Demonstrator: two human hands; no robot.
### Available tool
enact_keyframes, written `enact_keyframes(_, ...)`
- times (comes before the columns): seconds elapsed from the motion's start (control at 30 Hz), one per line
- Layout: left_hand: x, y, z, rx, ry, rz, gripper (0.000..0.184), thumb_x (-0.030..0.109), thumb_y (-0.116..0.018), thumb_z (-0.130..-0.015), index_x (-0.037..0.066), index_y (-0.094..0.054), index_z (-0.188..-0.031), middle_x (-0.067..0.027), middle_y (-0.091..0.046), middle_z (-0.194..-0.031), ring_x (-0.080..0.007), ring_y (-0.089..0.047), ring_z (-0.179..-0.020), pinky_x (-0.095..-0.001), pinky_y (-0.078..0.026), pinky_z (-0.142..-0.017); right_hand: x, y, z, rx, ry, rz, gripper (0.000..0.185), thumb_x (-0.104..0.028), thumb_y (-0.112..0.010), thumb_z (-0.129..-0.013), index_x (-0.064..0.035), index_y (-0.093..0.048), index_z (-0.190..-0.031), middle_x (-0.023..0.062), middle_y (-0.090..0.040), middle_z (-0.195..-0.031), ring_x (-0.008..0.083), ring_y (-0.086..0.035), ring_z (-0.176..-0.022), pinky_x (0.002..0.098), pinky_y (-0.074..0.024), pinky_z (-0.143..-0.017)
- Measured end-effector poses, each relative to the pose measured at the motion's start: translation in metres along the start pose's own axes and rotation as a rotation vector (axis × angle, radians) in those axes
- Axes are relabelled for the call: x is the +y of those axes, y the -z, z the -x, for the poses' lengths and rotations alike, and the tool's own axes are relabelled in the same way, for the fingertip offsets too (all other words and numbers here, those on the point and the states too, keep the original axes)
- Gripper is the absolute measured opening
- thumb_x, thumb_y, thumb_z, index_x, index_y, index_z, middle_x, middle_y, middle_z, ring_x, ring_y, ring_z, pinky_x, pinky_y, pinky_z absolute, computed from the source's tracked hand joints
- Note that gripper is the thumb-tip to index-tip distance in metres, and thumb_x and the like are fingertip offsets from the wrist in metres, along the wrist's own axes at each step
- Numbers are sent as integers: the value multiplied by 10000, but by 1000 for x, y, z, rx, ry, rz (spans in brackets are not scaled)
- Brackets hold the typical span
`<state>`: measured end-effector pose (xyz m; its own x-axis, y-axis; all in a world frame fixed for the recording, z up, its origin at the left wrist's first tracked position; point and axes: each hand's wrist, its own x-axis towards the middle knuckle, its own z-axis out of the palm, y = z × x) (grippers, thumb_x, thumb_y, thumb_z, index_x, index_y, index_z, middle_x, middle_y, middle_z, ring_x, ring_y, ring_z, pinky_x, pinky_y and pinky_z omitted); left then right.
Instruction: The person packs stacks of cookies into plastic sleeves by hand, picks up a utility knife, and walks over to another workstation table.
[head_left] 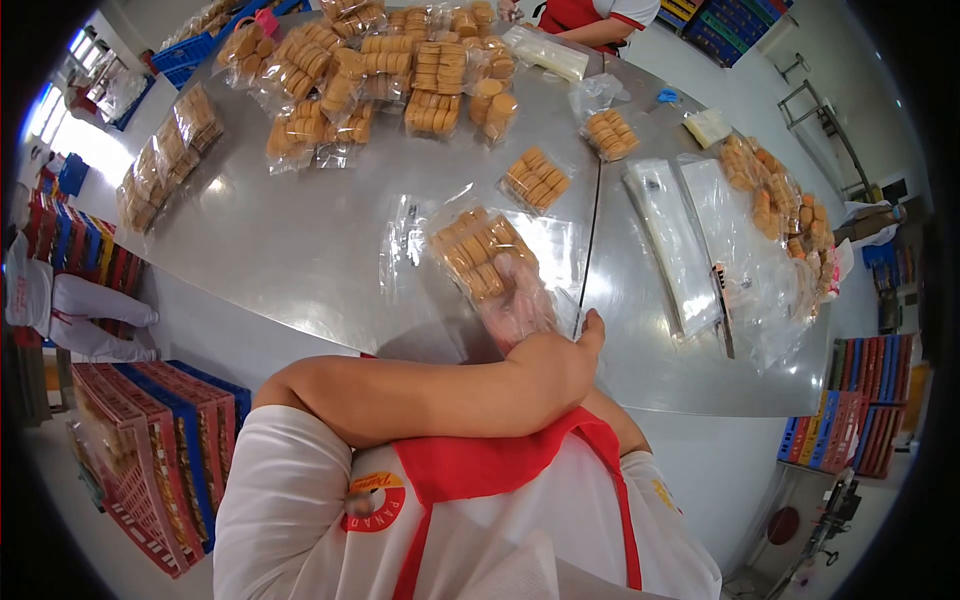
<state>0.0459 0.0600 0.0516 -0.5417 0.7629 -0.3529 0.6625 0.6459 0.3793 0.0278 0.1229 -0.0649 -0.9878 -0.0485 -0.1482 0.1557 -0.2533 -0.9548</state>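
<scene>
A clear bag of round golden biscuits (480,250) lies on the steel table in front of me. My right hand (518,300) is at the near end of this bag, under clear plastic, with its fingers against the biscuits. I cannot tell whether the plastic is the bag or a glove. My left forearm crosses my body, and my left hand (562,357) is beside the right wrist. One digit points up; the other fingers are hidden. Just beyond lies a smaller pack of biscuits (537,180).
Many bagged biscuits (385,75) are heaped at the far left. Flat clear bags (668,245), a dark narrow tool (723,310) and more biscuits (775,190) lie right. Another person (590,20) stands across the table (320,240). Stacked crates (165,430) stand at lower left.
</scene>
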Motion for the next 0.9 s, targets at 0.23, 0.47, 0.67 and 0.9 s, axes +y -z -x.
enact_keyframes(0.23,-13,-7,10,171,25,106,746,101,-583,-817,-59,-279,-1478,-238,-686,-788,-342,-693,-672,-426,-537,-557,-42,-15,23,244,-228,-188,361,-39,-536,-923,18,-488,-1276,128,-605,-1083,212,-597,-1034,314,-506,-912)
enact_keyframes(0.47,-4,-16,15,46,-168,74,686,112,-568,-836,-112,-313,-1433,-246,-686,-826,-372,-692,-756,-435,-550,-629,5,-2,-13,-107,153,597,189,-100,-544,-966,-1,-537,-1127,108,-572,-947,229,-591,-954,353,-533,-858)
enact_keyframes(0.67,-5,-7,18,87,-153,53,637,137,-600,-817,-171,-378,-1329,-258,-681,-914,-377,-685,-865,-411,-547,-715,-29,-50,-41,199,-237,-712,112,-125,-560,-978,-20,-526,-964,76,-508,-850,223,-577,-865,380,-560,-845)
enact_keyframes(0.9,-55,-15,24,383,-268,28,611,140,-675,-760,-32,-486,-1315,-233,-609,-1200,-324,-691,-853,-391,-548,-712,-10,-50,-46,-38,-107,-645,69,-80,-557,-951,-21,-538,-918,84,-548,-878,230,-582,-835,367,-535,-764)
